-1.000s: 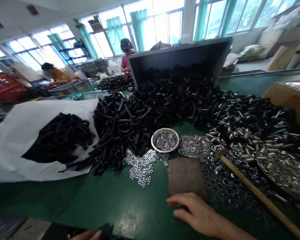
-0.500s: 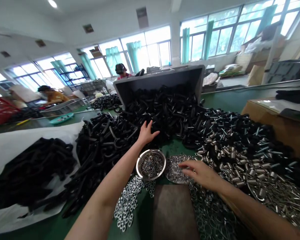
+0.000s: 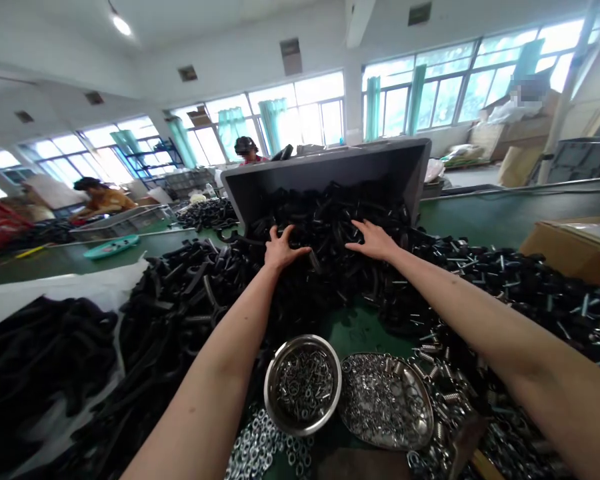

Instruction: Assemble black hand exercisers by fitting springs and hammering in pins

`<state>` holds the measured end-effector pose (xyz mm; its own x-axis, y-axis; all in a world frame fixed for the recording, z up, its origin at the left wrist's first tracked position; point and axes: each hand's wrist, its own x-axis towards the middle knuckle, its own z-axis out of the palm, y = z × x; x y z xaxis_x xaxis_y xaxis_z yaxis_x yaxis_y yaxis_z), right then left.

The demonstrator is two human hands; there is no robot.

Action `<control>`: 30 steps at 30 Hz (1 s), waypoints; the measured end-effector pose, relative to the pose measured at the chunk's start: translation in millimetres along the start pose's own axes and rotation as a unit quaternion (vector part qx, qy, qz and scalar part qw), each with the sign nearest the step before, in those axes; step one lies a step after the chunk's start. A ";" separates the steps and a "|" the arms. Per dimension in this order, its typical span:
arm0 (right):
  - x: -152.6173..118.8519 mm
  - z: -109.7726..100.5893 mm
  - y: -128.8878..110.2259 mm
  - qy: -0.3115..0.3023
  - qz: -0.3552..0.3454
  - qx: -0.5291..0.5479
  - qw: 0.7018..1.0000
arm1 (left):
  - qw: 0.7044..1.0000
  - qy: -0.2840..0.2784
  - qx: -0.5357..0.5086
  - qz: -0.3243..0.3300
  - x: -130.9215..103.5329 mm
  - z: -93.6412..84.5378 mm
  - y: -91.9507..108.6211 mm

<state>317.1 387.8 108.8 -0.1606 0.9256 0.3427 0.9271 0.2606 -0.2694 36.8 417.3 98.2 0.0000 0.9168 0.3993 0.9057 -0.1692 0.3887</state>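
Note:
My left hand (image 3: 281, 251) is over the heap of black plastic parts (image 3: 325, 287) at the mouth of a tipped grey bin (image 3: 325, 170), fingers spread. Level with it, my right hand (image 3: 376, 241) reaches into the same heap, thumb and fingers apart among the parts. Both look open; whether the fingertips touch any part I cannot tell. Nearer to me stands a round steel bowl (image 3: 336, 393) of small metal pieces. Beside it on the right lies an oval metal tray (image 3: 423, 427) holding small rings and similar hardware.
Loose metal nuts (image 3: 260, 443) lie left of the bowl. Springs (image 3: 433, 360) and black parts with screws (image 3: 520, 267) spread to the right. A white sack (image 3: 125, 273) with black pieces is at left, a cardboard box (image 3: 565, 250) at right. Two people work further back.
My right hand has moved from the oval tray forward to the black heap. My left hand has shifted slightly left, still spread. The camera view has moved closer to the bin.

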 end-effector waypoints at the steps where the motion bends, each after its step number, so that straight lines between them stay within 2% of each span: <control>1: 3.9 7.5 -4.8 -0.005 0.008 -0.005 1.000 | 1.000 0.016 0.002 0.013 -4.5 3.8 -0.4; 4: 4.5 25.0 -20.5 -0.004 0.042 -0.038 0.998 | 0.998 0.043 0.008 0.047 -26.1 12.0 3.1; 6: -1.3 29.5 -27.3 0.004 0.042 -0.060 0.997 | 0.997 0.046 0.020 0.064 -41.4 12.7 7.8; 12: -31.9 23.0 -26.9 0.005 0.021 -0.073 0.997 | 0.992 0.012 0.050 0.117 -80.0 6.9 25.0; 14: -46.4 21.7 -26.1 0.007 0.019 -0.077 0.997 | 0.990 -0.006 0.045 0.132 -98.2 12.7 31.7; 19: -81.6 22.5 -32.6 -0.001 0.005 -0.110 0.994 | 0.987 -0.107 0.036 0.113 -146.6 37.1 45.1; 22: -96.7 22.9 -40.5 -0.015 0.005 -0.115 0.993 | 0.983 -0.127 0.058 0.116 -158.7 38.2 45.3; 25: -112.1 24.7 -46.9 -0.039 -0.003 -0.110 0.993 | 0.981 -0.132 0.079 0.121 -162.7 29.3 41.8; 30: -131.4 30.3 -50.0 -0.132 -0.051 -0.079 0.987 | 0.970 -0.151 0.104 0.158 -175.1 17.3 44.9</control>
<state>281.5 261.5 50.0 -0.3189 0.9414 0.1096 0.9395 0.3293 -0.0948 84.8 255.4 31.4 0.3877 0.9004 0.1974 0.9061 -0.4116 0.0979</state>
